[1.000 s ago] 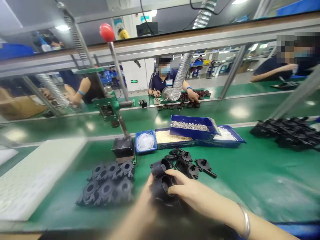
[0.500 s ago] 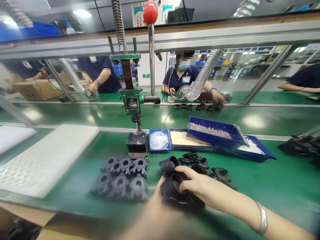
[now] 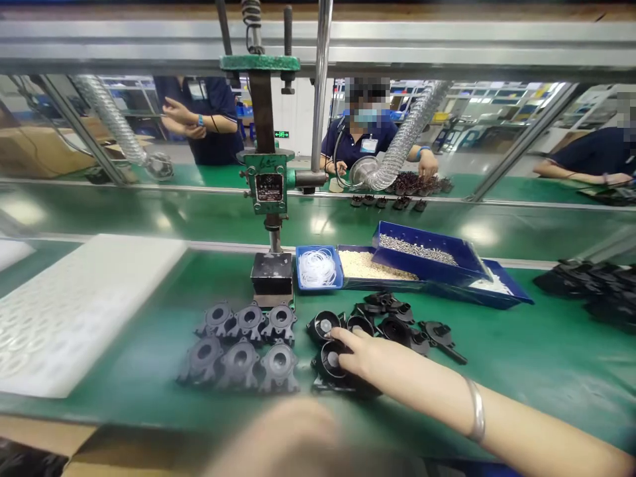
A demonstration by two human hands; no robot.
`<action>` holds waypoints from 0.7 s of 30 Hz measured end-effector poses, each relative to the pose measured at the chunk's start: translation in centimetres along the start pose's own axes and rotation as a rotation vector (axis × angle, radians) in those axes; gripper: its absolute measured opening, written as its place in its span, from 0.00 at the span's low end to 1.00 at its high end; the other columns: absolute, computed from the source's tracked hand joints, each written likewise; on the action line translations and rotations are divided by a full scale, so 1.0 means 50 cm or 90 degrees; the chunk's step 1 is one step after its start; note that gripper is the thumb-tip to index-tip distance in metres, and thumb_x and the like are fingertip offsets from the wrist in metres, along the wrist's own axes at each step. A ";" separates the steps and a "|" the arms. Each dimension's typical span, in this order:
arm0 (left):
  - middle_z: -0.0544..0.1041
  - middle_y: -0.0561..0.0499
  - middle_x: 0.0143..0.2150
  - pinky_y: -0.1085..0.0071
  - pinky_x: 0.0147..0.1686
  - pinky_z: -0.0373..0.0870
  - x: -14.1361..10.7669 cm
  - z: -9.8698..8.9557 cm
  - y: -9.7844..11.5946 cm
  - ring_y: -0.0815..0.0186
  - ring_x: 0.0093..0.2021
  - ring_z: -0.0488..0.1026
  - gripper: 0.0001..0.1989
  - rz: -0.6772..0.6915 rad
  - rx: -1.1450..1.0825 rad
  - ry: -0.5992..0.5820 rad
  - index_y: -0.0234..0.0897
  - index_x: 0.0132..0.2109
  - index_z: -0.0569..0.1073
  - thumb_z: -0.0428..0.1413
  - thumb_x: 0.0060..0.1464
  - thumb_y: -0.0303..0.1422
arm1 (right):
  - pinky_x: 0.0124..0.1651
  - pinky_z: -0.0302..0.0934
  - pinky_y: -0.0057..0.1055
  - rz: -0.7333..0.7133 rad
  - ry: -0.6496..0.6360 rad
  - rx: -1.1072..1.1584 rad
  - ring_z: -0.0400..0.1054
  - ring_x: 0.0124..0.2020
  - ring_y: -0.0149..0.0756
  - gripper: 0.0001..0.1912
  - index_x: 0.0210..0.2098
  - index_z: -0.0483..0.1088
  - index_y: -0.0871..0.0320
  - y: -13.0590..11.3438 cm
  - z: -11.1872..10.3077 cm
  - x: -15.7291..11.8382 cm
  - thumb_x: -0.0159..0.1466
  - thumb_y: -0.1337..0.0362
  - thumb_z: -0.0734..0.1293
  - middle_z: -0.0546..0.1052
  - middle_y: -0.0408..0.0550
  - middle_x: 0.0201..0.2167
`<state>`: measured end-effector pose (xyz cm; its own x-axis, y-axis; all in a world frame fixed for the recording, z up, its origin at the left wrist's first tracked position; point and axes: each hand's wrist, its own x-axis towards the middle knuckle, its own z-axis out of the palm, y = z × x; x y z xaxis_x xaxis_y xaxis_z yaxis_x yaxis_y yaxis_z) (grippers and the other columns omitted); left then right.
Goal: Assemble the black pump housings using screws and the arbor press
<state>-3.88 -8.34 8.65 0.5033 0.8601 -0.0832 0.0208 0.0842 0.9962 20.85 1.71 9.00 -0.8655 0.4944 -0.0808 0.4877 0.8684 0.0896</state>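
Note:
My right hand reaches in from the right, its fingertips on two round black housings that stand on the green mat. More black housings lie beside and under it. My left hand is a blur at the bottom centre, and its fingers cannot be made out. Left of the housings, several flat black parts lie in two rows in front of the press. Several black covers are spread to the right of my right hand.
A blue tray of white rings sits beside the press. Blue bins of small parts stand behind the covers. White sheets lie at left, black parts at far right. A person works across the bench.
The black housings have gone from my hands to the mat, standing upright. My left hand has drawn back toward the bottom edge. The view has shifted downward.

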 end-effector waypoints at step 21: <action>0.52 0.38 0.72 0.33 0.64 0.45 0.116 -0.065 -0.060 0.38 0.71 0.44 0.38 0.088 0.859 0.120 0.37 0.67 0.60 0.60 0.52 0.43 | 0.46 0.68 0.35 0.398 0.317 1.046 0.73 0.41 0.41 0.18 0.43 0.76 0.59 0.030 0.098 -0.089 0.54 0.61 0.77 0.78 0.51 0.42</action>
<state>-3.84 -1.95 5.11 0.4483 0.8854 0.1233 0.8529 -0.4649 0.2377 26.00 0.97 4.65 -0.3324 0.9348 -0.1251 0.0550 -0.1132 -0.9920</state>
